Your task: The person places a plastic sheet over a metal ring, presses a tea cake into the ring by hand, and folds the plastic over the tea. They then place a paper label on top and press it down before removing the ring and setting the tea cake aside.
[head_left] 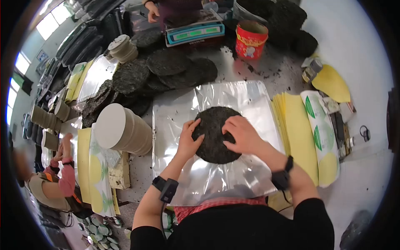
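Note:
A dark, round, flat cake (216, 146), which looks like pressed dried seaweed, lies on shiny silver foil sheets or bags (173, 110) in front of me. My left hand (189, 138) grips its left edge, fingers and thumb bent onto the rim. On the upper right part of the cake, my right hand (243, 134) has its fingers curled and pressing on it. Just left of the foil stands a stack of round, pale grey discs (129, 131). More dark round cakes (168, 66) lie in an overlapping pile beyond the foil.
A digital scale (196, 34) and a red bucket (251, 39) stand at the back, with a person's hand (153, 12) near the scale. Yellow sheets (300, 137) and printed green-and-white packaging (320, 129) lie at right. Another person (62, 183) works at left.

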`<state>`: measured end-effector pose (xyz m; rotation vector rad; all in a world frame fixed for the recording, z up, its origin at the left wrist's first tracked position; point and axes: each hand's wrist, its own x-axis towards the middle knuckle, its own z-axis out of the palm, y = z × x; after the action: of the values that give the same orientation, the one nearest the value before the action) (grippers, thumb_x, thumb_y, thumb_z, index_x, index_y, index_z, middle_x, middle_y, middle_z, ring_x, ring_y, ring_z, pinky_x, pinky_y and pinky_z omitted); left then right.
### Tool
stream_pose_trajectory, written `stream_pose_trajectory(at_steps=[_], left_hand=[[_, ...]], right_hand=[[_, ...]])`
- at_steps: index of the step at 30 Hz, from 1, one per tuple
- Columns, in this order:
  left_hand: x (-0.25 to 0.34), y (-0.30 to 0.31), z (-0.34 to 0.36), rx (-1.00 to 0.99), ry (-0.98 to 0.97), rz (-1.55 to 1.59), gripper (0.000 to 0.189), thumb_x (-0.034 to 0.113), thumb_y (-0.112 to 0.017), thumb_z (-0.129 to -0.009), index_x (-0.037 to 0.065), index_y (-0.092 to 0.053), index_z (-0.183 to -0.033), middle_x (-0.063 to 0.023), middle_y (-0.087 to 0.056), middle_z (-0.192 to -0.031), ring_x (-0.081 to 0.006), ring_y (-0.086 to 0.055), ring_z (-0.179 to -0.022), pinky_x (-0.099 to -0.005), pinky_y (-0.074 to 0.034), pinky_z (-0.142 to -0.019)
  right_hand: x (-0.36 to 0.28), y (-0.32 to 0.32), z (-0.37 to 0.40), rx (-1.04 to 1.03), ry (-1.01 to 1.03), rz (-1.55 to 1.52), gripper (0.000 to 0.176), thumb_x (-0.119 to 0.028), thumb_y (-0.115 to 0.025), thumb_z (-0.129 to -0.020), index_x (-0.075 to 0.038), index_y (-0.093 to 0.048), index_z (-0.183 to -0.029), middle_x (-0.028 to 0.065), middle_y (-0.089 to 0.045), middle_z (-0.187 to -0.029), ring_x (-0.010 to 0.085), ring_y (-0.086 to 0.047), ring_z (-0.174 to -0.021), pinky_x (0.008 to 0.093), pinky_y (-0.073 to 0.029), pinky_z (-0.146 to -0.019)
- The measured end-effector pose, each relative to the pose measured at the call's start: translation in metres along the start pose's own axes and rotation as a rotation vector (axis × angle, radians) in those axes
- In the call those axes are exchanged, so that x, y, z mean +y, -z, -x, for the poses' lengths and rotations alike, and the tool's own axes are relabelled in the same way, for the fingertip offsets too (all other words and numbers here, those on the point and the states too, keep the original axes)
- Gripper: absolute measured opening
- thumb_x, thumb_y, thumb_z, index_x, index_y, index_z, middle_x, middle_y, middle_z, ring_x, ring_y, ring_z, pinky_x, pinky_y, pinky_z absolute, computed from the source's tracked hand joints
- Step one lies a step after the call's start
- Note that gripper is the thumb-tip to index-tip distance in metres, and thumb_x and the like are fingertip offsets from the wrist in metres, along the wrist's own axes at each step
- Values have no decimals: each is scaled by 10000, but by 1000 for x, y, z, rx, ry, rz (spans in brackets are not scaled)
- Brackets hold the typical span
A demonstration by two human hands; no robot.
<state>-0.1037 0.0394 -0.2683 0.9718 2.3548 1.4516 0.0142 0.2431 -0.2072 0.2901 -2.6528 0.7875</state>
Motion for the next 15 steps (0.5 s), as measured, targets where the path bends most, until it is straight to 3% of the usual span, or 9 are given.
stream_pose_trajectory(at_steps=[3,4,6,7,8,9,10,12,15], left_hand=[[1,1,-3,-4,-8,-13,601,48,-667,-755,38,-494,-1330,-180,-446,-1272,-337,-473,-1201,-370,-397,-1019],[0,0,0,4,-14,-7,603,48,-667,-754,34,-490,-1331,-182,-446,-1266,-343,-470,-1201,-372,-395,-1021],[0,0,3,-19,-6,-23,622,72,-683,-749,27,-483,-1336,-199,-415,-1338,-371,-429,-1253,-377,-379,-1042],[9,5,2,-79,-177,-176,643,107,-699,-751,20,-469,-1345,-202,-391,-1371,-376,-406,-1278,-382,-377,-1047],[22,14,-3,-132,-356,-329,667,141,-715,-754,14,-454,-1354,-206,-368,-1403,-382,-384,-1302,-387,-374,-1051],[27,18,-13,-174,-533,-482,694,176,-731,-756,7,-440,-1362,-209,-344,-1436,-387,-361,-1327,-392,-372,-1056],[26,16,-24,-470,-571,-458,903,334,-777,-727,-49,-323,-1407,-242,-254,-1495,-402,-293,-1374,-413,-372,-1067],[18,8,-42,-697,-487,-451,1045,408,-792,-689,-87,-232,-1419,-272,-242,-1489,-406,-281,-1379,-422,-371,-1071],[9,-15,-52,-892,-407,-588,1272,487,-835,-588,-118,-107,-1438,-316,-150,-1503,-425,-201,-1404,-419,-396,-1057]], right_hand=[[30,-20,5,-267,-30,-158,244,-153,-728,-676,-95,-524,-797,94,-515,-909,317,-515,-931,415,-408,-808],[27,-9,0,-271,-120,-167,321,-195,-732,-723,-80,-583,-983,117,-555,-1068,318,-520,-1079,431,-420,-914],[38,-20,-2,-223,104,47,480,-235,-731,-743,-67,-549,-1155,132,-522,-1221,310,-466,-1210,432,-380,-1017],[44,-28,1,-194,208,157,561,-256,-731,-754,-60,-532,-1240,139,-506,-1297,306,-439,-1275,432,-360,-1068],[50,-31,2,-317,244,191,739,-382,-685,-799,-21,-410,-1382,159,-383,-1450,293,-333,-1377,426,-254,-1155],[54,-31,0,-373,235,197,738,-417,-664,-808,-11,-417,-1372,161,-383,-1449,293,-337,-1372,429,-257,-1152],[52,-31,-2,-431,222,194,741,-453,-643,-817,-2,-423,-1362,164,-382,-1449,292,-342,-1368,433,-259,-1149],[54,-38,-3,-540,214,195,901,-621,-581,-792,87,-419,-1325,233,-360,-1445,319,-319,-1375,444,-226,-1156],[47,-46,-15,-795,71,386,1049,-691,-602,-721,158,-398,-1304,313,-347,-1419,383,-271,-1386,463,-173,-1168]])
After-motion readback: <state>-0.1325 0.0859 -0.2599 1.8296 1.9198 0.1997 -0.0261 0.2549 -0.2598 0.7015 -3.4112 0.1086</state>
